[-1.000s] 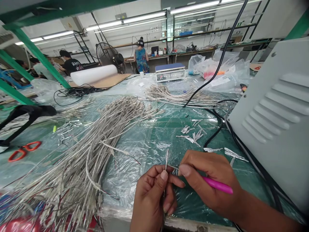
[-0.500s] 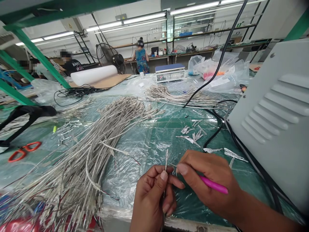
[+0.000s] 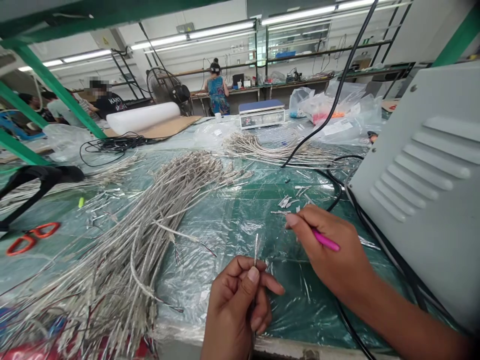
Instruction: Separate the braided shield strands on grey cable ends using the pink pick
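Observation:
My left hand (image 3: 240, 295) pinches a thin cable (image 3: 256, 245) between thumb and forefinger, its silvery end pointing up. In my right hand (image 3: 330, 240) is a slim tool with a pink handle (image 3: 326, 241); its tip is hidden by the fingers, so I cannot tell its kind. That hand is over the silvery foil scraps (image 3: 287, 201), apart from the left one. Left of my hands lies a large bundle of grey braided cables (image 3: 161, 210), some ends showing thin coloured wires.
A grey louvred metal box (image 3: 420, 185) stands at the right, with black cords beside it. Red-handled scissors (image 3: 33, 237) lie at the left. Farther back are a scale (image 3: 261, 115), plastic bags (image 3: 337, 110) and another cable bundle (image 3: 270, 147). Several people sit in the background.
My right hand, with the pink-handled tool, has moved up and right, away from the cable end to the foil scraps. My left hand has kept its pinch on the cable.

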A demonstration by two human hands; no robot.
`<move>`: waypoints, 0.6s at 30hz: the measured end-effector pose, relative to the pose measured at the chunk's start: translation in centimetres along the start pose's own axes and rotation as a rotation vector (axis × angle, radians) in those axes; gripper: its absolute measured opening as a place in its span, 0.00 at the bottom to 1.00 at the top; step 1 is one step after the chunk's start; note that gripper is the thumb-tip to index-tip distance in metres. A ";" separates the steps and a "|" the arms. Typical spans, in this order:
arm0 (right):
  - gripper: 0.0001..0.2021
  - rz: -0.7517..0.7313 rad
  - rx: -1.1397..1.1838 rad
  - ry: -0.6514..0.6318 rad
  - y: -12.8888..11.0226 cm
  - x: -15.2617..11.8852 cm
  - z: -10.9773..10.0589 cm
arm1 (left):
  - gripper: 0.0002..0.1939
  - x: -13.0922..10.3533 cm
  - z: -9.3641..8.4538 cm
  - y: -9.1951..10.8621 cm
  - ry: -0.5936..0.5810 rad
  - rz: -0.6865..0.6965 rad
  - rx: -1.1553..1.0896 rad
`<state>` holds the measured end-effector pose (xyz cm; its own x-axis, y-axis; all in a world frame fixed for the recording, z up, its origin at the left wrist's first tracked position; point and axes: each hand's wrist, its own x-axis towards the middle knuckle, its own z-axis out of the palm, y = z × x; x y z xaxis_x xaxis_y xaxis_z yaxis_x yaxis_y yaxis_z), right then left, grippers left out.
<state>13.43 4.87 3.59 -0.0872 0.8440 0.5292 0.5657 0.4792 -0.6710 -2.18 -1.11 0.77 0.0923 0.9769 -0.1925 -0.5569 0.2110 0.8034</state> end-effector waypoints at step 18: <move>0.14 -0.189 0.337 -0.271 -1.5 -1.0 -0.1 | 0.08 0.0 -0.2 -0.2 -0.038 0.015 -0.017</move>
<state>12.72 3.28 4.13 -0.3994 0.7455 0.5337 0.2252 0.6440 -0.7311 -2.27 -1.11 0.47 0.1152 0.9806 -0.1587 -0.5727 0.1961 0.7959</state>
